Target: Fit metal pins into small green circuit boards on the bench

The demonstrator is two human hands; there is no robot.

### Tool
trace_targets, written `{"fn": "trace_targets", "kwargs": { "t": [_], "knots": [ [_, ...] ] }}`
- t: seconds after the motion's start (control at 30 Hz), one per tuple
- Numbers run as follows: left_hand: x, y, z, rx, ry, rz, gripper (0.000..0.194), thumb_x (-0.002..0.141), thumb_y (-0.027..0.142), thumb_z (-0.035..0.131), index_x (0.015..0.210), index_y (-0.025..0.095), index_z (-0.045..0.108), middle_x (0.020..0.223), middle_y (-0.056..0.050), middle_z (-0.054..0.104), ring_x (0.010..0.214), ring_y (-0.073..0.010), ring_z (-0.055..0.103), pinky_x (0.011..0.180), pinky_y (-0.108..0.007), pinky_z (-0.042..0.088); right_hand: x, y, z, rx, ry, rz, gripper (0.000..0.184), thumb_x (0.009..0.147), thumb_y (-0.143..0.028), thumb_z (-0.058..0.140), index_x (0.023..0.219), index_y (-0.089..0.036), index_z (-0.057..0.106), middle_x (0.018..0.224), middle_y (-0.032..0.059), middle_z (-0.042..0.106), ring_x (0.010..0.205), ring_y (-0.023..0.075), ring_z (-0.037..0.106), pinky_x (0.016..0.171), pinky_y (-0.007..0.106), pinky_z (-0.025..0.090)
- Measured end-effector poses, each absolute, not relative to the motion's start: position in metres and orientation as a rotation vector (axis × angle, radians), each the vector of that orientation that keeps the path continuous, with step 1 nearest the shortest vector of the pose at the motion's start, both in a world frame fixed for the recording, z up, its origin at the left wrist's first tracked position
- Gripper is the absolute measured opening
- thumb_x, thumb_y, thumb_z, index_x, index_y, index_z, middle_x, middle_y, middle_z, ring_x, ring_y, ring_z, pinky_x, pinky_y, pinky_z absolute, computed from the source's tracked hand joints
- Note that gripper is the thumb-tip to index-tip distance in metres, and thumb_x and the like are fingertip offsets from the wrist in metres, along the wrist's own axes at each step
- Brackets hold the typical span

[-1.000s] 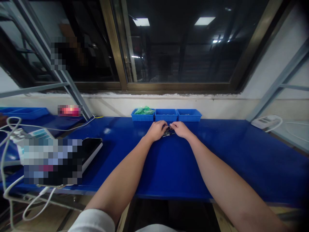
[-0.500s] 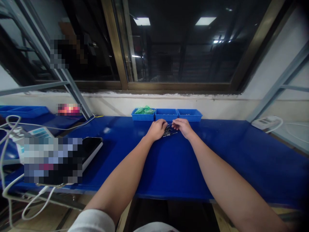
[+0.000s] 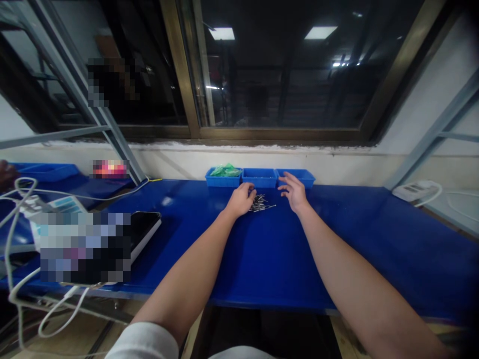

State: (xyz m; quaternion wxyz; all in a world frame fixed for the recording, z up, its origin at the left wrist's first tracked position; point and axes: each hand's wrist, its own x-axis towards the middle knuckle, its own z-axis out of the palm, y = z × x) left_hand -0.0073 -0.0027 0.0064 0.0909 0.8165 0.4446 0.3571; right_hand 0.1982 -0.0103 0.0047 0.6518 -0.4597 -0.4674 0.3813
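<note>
Head view: loose metal pins [image 3: 260,203] lie in a small heap near the far edge of the blue bench [image 3: 337,239], just in front of blue bins [image 3: 259,177]. The left hand [image 3: 241,199] sits narrowly curled, palm down, just beside the heap, nothing visible in it. The right hand [image 3: 294,192] is spread wide, empty, to the heap's right.

Bare-armed, a person reaches forward with both arms, the left forearm [image 3: 183,269] angling toward 1 o'clock and the right forearm [image 3: 355,274] toward 11 o'clock. The left hand [image 3: 241,199] sits palm down, its fingers loosely curled, while the right hand [image 3: 294,193], well apart at about 3 o'clock from it, is lifted at the wrist with its fingers spread wide.
</note>
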Motion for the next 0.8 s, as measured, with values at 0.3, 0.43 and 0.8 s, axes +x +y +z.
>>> {"fn": "trace_targets", "kwargs": {
  "t": [0.3, 0.43, 0.8],
  "knots": [
    [-0.013, -0.013, 0.007, 2.629, 1.337, 0.508, 0.088, 0.065, 0.073, 0.051, 0.134, 0.02, 0.036, 0.143, -0.014, 0.032, 0.131, -0.0316, 0.028, 0.104, -0.045, 0.023, 0.188, -0.013, 0.001, -1.52, -1.593, 0.489, 0.015, 0.06, -0.029, 0.066, 0.071, -0.02, 0.069, 0.074, 0.003, 0.068, 0.073, 0.019, 0.06, 0.07, 0.031, 0.044],
    [-0.011, -0.011, 0.002, 2.604, 1.376, 0.371, 0.092, 0.067, 0.077, 0.041, 0.137, 0.018, 0.031, 0.146, -0.016, 0.024, 0.135, -0.0307, 0.02, 0.106, -0.045, 0.017, 0.182, -0.02, 0.003, -1.52, -1.796, 0.533, 0.009, 0.058, -0.022, 0.065, 0.066, -0.02, 0.068, 0.068, 0.0008, 0.066, 0.067, 0.0169, 0.059, 0.064, 0.028, 0.042],
    [-0.01, -0.01, 0.002, 2.607, 1.409, 0.313, 0.086, 0.073, 0.076, 0.03, 0.136, 0.016, 0.034, 0.144, -0.015, 0.028, 0.134, -0.0294, 0.021, 0.107, -0.044, 0.017, 0.2, -0.023, 0.012, -1.583, -1.849, 0.606, 0.017, 0.054, -0.017, 0.067, 0.07, -0.021, 0.07, 0.066, -0.0015, 0.065, 0.063, 0.0145, 0.056, 0.062, 0.025, 0.041]
  ]
}}
